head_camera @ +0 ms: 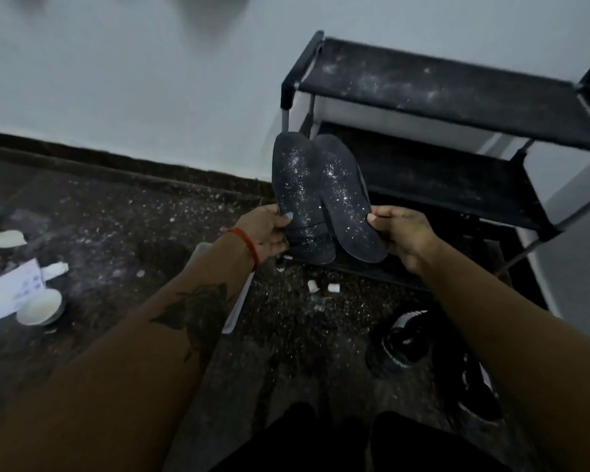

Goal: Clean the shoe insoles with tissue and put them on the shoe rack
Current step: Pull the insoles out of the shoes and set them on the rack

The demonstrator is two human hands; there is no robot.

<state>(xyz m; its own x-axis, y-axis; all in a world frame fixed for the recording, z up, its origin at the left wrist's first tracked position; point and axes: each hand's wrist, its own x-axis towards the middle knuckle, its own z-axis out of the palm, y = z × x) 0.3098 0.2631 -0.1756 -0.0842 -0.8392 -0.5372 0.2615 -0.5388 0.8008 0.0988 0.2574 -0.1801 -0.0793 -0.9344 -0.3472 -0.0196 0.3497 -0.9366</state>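
A: What sort of place is it?

B: A dark speckled floor meeting a pale wall, all rather dim. Nearest, below the right hand, black shoes lie on the floor.

A: And the hands?

B: Both raised side by side. The left hand grips the left insole near its heel, thumb across the face, fingers curled behind. The right hand holds the right insole the same way, thumb on its edge.

A: How do the insoles sit?

B: They stand up from the hands, toes pointing away, edges touching between the two thumbs. Both are dark and dusted with white specks.

A: Anything under them?

B: Small white scraps just below the hands. Well off to the left of the left hand, a white bowl beside a white box.

A: The rack?

B: The black shoe rack stands beyond the right hand against the wall, its top shelf speckled white too.
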